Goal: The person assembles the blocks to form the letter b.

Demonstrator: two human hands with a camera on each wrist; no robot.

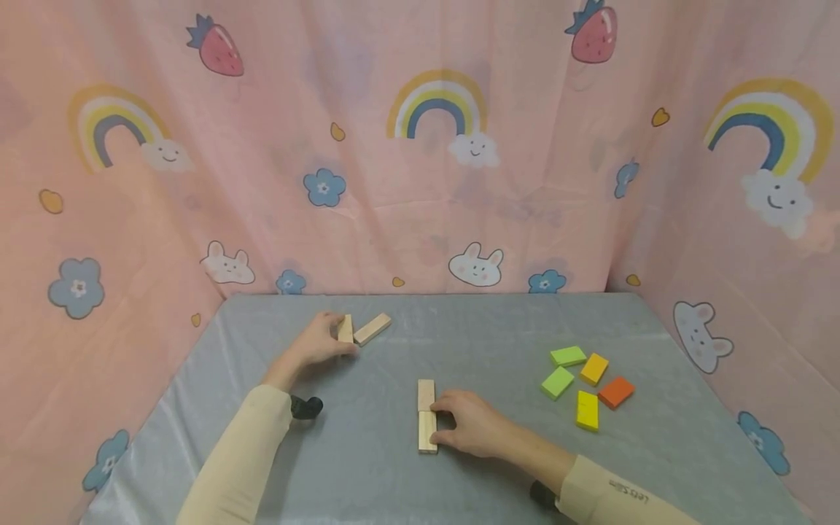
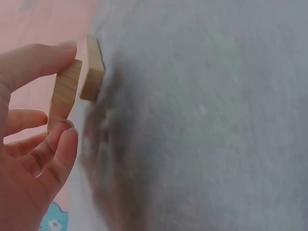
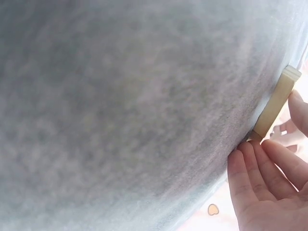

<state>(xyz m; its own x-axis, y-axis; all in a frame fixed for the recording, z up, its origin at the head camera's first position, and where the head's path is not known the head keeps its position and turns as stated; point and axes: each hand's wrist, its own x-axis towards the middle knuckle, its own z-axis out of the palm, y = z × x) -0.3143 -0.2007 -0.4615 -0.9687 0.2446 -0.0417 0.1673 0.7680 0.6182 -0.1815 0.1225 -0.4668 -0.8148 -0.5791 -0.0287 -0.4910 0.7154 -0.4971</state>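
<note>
At the table's far left, my left hand (image 1: pixel 319 340) pinches a plain wooden block (image 2: pixel 66 89) between thumb and fingers. A second wooden block (image 1: pixel 372 329) lies slanted just to the right of it. Nearer the middle, two more wooden blocks lie flat end to end in a line: a far block (image 1: pixel 426 394) and a near block (image 1: pixel 428 433). My right hand (image 1: pixel 474 424) holds the near block from the right side, thumb by its near end and fingertips around where the two meet. In the right wrist view that block (image 3: pixel 276 107) shows between thumb and fingers.
On the right lie several coloured blocks: light green (image 1: pixel 567 356), green (image 1: pixel 557 383), orange-yellow (image 1: pixel 593 370), yellow (image 1: pixel 587 410) and red-orange (image 1: pixel 616 392). A grey cloth covers the table (image 1: pixel 367 481). Pink patterned curtains (image 1: pixel 407 219) stand behind and at both sides.
</note>
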